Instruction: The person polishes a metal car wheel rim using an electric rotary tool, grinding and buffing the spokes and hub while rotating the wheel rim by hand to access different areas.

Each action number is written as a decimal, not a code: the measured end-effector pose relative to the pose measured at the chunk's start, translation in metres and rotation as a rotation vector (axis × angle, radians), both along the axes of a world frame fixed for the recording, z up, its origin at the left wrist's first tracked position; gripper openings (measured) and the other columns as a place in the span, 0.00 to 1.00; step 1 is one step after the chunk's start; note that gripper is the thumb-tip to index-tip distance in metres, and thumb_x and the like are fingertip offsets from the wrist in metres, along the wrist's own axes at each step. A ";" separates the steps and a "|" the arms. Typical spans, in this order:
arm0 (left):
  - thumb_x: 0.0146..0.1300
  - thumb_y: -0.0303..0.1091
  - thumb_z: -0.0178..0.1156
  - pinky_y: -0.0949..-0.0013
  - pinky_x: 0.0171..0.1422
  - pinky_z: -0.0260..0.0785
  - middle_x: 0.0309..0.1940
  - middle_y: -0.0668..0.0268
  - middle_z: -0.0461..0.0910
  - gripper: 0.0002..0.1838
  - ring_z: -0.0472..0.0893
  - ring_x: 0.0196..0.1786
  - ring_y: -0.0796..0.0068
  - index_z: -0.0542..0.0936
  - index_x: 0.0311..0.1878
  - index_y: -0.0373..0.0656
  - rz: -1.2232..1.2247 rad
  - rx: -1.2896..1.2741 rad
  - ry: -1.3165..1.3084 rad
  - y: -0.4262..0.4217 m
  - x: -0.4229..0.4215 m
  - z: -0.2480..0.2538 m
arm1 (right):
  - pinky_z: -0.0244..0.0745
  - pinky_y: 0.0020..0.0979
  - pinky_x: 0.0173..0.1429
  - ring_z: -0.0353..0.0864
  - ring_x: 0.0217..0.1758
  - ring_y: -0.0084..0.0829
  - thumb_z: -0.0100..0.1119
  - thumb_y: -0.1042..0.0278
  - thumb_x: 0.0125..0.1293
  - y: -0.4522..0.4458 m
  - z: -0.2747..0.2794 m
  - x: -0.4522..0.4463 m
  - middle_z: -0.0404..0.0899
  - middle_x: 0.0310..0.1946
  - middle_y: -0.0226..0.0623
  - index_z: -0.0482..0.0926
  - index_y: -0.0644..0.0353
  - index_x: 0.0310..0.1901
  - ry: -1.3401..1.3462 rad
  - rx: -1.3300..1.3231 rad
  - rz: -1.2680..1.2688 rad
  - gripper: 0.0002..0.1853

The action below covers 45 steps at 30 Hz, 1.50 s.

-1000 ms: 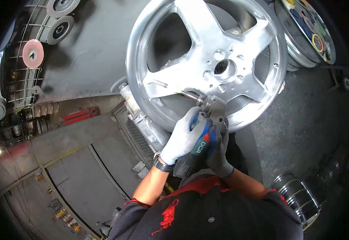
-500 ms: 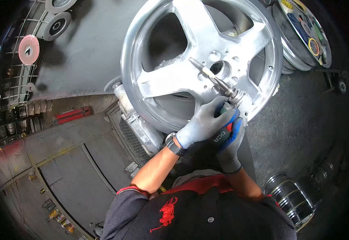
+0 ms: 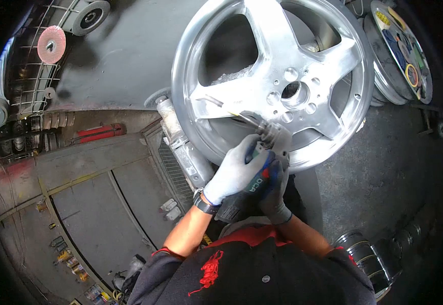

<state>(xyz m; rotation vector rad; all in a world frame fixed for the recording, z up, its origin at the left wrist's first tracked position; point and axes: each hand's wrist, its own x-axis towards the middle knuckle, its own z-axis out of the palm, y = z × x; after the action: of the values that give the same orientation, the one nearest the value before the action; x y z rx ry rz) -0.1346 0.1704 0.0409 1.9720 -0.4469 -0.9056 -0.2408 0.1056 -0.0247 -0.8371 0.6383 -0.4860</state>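
A teal-and-black die grinder (image 3: 238, 202) marked DCA is held in front of my chest. Its metal nose and slim tapered bit (image 3: 249, 119) point up and left, over a lower spoke of the wheel rim (image 3: 274, 38). I cannot tell whether the tip touches the metal. My left hand (image 3: 234, 170), in a pale work glove, is closed around the tool's upper body. On the other side my right hand (image 3: 276, 190), in a grey and blue glove, also grips it, its fingers partly hidden. The silver rim has broad spokes and a round centre hole.
Abrasive discs, one pink (image 3: 52, 44), hang on a wire rack (image 3: 37, 76) at upper left. A metal cylinder (image 3: 188, 157) lies beside the rim. At upper right a second rim (image 3: 384, 81) carries a tray of coloured items. Rims (image 3: 358, 249) are stacked at lower right.
Both hands have moved left and down with the die grinder, and its bit has swung from near the hub to a lower-left spoke. The view has shifted, putting the rim further right.
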 end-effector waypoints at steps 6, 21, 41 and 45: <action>0.72 0.34 0.53 0.70 0.55 0.70 0.42 0.58 0.81 0.19 0.77 0.46 0.76 0.72 0.62 0.34 0.077 -0.033 -0.049 0.002 -0.002 -0.011 | 0.69 0.31 0.63 0.72 0.59 0.27 0.57 0.58 0.71 0.001 -0.007 0.004 0.73 0.55 0.36 0.72 0.65 0.59 -0.045 0.229 0.034 0.22; 0.65 0.42 0.63 0.64 0.54 0.75 0.43 0.50 0.84 0.27 0.85 0.48 0.67 0.73 0.59 0.30 -0.068 -0.132 -0.012 -0.021 -0.007 -0.029 | 0.65 0.40 0.69 0.72 0.63 0.39 0.30 0.38 0.77 -0.016 -0.022 -0.010 0.73 0.60 0.44 0.67 0.65 0.65 -0.159 0.354 0.042 0.35; 0.73 0.39 0.57 0.70 0.57 0.70 0.46 0.61 0.80 0.20 0.76 0.50 0.79 0.73 0.58 0.33 -0.072 -0.446 0.230 -0.032 -0.004 -0.009 | 0.68 0.33 0.65 0.73 0.62 0.28 0.47 0.60 0.78 -0.035 0.037 -0.014 0.72 0.59 0.40 0.67 0.63 0.65 0.045 0.053 -0.074 0.21; 0.73 0.42 0.55 0.68 0.55 0.70 0.42 0.59 0.79 0.19 0.76 0.48 0.77 0.75 0.56 0.35 -0.124 -0.481 0.252 -0.043 0.003 0.007 | 0.66 0.33 0.67 0.72 0.62 0.29 0.48 0.61 0.77 -0.043 0.061 -0.013 0.71 0.61 0.40 0.65 0.63 0.66 0.137 -0.120 -0.104 0.22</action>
<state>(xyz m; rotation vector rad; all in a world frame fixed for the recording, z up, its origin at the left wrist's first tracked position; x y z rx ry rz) -0.1318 0.1274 0.0477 1.3872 -0.5829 -1.0008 -0.2533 0.0628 0.0363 -0.9598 0.7871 -0.5690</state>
